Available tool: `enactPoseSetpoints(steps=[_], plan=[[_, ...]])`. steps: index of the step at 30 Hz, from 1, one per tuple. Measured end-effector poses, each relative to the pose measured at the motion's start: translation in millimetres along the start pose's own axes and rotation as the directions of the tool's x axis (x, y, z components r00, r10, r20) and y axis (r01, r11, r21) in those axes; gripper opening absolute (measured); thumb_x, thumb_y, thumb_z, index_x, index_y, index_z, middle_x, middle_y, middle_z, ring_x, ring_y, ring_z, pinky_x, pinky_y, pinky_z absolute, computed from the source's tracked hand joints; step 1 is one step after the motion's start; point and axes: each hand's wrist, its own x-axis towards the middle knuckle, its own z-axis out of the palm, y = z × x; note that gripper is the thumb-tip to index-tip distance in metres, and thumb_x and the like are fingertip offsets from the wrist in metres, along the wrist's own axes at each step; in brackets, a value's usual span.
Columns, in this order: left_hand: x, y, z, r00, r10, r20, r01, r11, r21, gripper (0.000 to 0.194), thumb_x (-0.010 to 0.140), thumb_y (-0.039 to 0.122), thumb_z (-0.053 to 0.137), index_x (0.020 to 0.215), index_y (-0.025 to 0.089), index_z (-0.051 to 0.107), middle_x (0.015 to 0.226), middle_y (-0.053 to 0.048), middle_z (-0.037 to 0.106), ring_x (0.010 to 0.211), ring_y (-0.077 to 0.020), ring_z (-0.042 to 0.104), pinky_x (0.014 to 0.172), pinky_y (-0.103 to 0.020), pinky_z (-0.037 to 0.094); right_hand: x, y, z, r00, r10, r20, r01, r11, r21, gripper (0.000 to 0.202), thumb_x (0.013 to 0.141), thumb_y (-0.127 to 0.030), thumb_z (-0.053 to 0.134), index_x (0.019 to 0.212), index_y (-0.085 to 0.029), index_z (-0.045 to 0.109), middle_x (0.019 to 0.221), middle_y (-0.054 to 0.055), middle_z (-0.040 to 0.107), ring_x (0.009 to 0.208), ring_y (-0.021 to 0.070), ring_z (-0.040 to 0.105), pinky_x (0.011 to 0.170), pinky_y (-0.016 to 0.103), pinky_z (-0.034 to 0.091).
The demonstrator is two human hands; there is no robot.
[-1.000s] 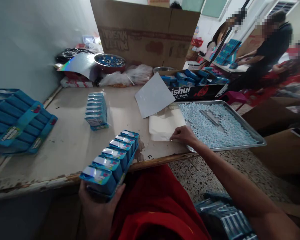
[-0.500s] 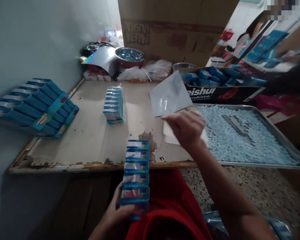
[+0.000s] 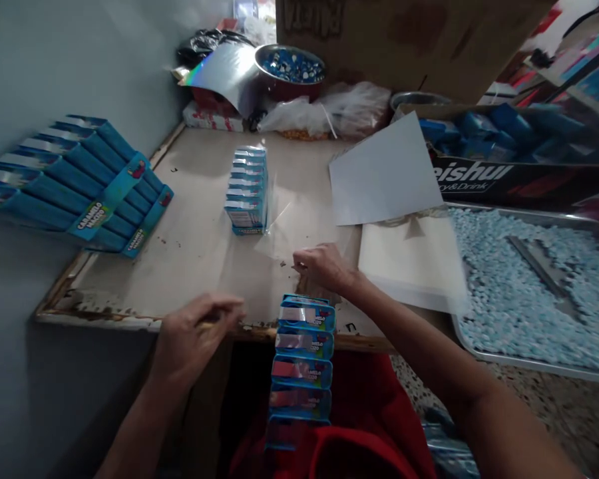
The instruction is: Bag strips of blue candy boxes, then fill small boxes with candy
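A row of blue candy boxes (image 3: 302,372) stands against my lap and the table's front edge, with neither hand on it. Just beyond it, my right hand (image 3: 324,267) pinches a clear plastic sheet (image 3: 274,245) over the table, its outline faint. My left hand (image 3: 197,336) is left of the row, fingers loosely curled and apart from the thumb, with nothing visible in it. Another row of blue boxes (image 3: 248,193) stands on the table past the sheet. Against the left wall leans a larger set of blue boxes (image 3: 100,183) marked "CARAMELO MACIZO".
To the right are a stack of whitish sheets (image 3: 409,263) with a grey sheet (image 3: 384,176) on it, and a metal tray (image 3: 519,359) of pale blue candies. Behind stand a black carton (image 3: 519,186) of blue packs, a metal bowl (image 3: 264,70) and plastic bags (image 3: 349,110).
My left hand has let go of the near row of boxes and moved up and left. My right hand has moved left from the sheet stack, and a clear sheet now shows at its fingers.
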Motion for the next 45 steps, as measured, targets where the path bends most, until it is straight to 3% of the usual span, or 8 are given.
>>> enactPoseSetpoints(steps=[2, 4, 8, 17, 24, 31, 39, 45], plan=[[51, 3, 8.8, 0.962, 0.262, -0.081, -0.243, 0.951, 0.191, 0.020, 0.090, 0.037, 0.071, 0.106, 0.026, 0.078, 0.106, -0.006, 0.075, 0.102, -0.0233, 0.067, 0.099, -0.041, 0.054, -1, -3, -4, 1.000, -0.010, 0.026, 0.010, 1.000, 0.011, 0.020, 0.094, -0.025, 0.056, 0.077, -0.021, 0.066, 0.076, -0.001, 0.071, 0.059, 0.0105, 0.047, 0.059, 0.031, 0.016], [90, 5, 27.4, 0.901, 0.431, 0.049, -0.427, 0.862, 0.275, 0.020, 0.088, 0.034, 0.074, 0.105, 0.024, 0.078, 0.110, -0.008, 0.074, 0.109, -0.0247, 0.063, 0.102, -0.041, 0.051, -4, -4, -10, 0.998, -0.035, 0.055, 0.033, 0.999, 0.031, 0.019, 0.096, -0.025, 0.056, 0.081, -0.021, 0.067, 0.078, -0.001, 0.072, 0.060, 0.0104, 0.047, 0.060, 0.031, 0.017], [118, -4, 63.0, 0.884, 0.383, 0.267, -0.443, 0.870, 0.218, 0.017, 0.092, 0.033, 0.070, 0.086, 0.020, 0.079, 0.086, -0.004, 0.074, 0.085, -0.0188, 0.066, 0.080, -0.031, 0.051, -17, -1, -14, 0.996, -0.033, 0.080, 0.025, 0.996, 0.090, 0.020, 0.098, -0.036, 0.062, 0.086, -0.022, 0.069, 0.081, 0.000, 0.073, 0.065, 0.0111, 0.053, 0.062, 0.029, 0.022], [93, -9, 79.3, 0.885, 0.346, 0.312, -0.427, 0.871, 0.244, 0.023, 0.096, 0.030, 0.061, 0.084, 0.020, 0.078, 0.083, -0.004, 0.071, 0.079, -0.0156, 0.066, 0.069, -0.026, 0.046, -62, -8, -16, 0.981, 0.132, 0.139, -0.138, 0.990, 0.039, 0.022, 0.101, -0.027, 0.058, 0.084, -0.018, 0.068, 0.085, 0.003, 0.072, 0.067, 0.0120, 0.056, 0.059, 0.029, 0.022], [80, 0, 61.3, 0.875, 0.307, 0.374, -0.389, 0.906, 0.165, 0.021, 0.098, 0.026, 0.059, 0.089, 0.023, 0.078, 0.089, -0.001, 0.071, 0.078, -0.0129, 0.066, 0.071, -0.025, 0.045, -81, -29, -45, 0.907, 0.283, 0.312, -0.311, 0.950, 0.042, 0.017, 0.090, -0.014, 0.062, 0.076, -0.017, 0.071, 0.077, 0.006, 0.073, 0.061, 0.0137, 0.055, 0.055, 0.031, 0.021], [63, 38, 36.2, 0.885, 0.385, 0.262, -0.464, 0.774, 0.432, 0.023, 0.098, 0.036, 0.059, 0.089, 0.026, 0.078, 0.081, -0.002, 0.070, 0.074, -0.0203, 0.064, 0.057, -0.030, 0.035, -66, -25, -76, 0.861, 0.375, 0.344, -0.468, 0.849, 0.246, 0.016, 0.085, -0.013, 0.065, 0.078, -0.018, 0.079, 0.071, 0.005, 0.073, 0.059, 0.0116, 0.055, 0.056, 0.028, 0.028], [35, 49, 10.6, 0.904, 0.418, 0.094, -0.428, 0.878, 0.212, 0.016, 0.098, 0.033, 0.063, 0.103, 0.027, 0.077, 0.096, 0.003, 0.077, 0.085, -0.0134, 0.072, 0.077, -0.023, 0.051, -86, -60, -113, 0.915, 0.393, 0.093, -0.403, 0.872, 0.277, 0.012, 0.087, -0.023, 0.069, 0.085, -0.023, 0.081, 0.070, 0.002, 0.075, 0.059, 0.0136, 0.061, 0.057, 0.027, 0.037], [15, 60, 11.8, 0.897, 0.425, -0.118, -0.351, 0.851, 0.391, 0.008, 0.091, 0.027, 0.071, 0.096, 0.025, 0.077, 0.088, 0.003, 0.077, 0.080, -0.0143, 0.073, 0.072, -0.024, 0.050, -101, -99, -106, 0.872, 0.422, -0.246, -0.383, 0.904, 0.191, 0.011, 0.091, -0.022, 0.068, 0.088, -0.021, 0.079, 0.074, 0.002, 0.075, 0.063, 0.0132, 0.065, 0.058, 0.026, 0.043]])
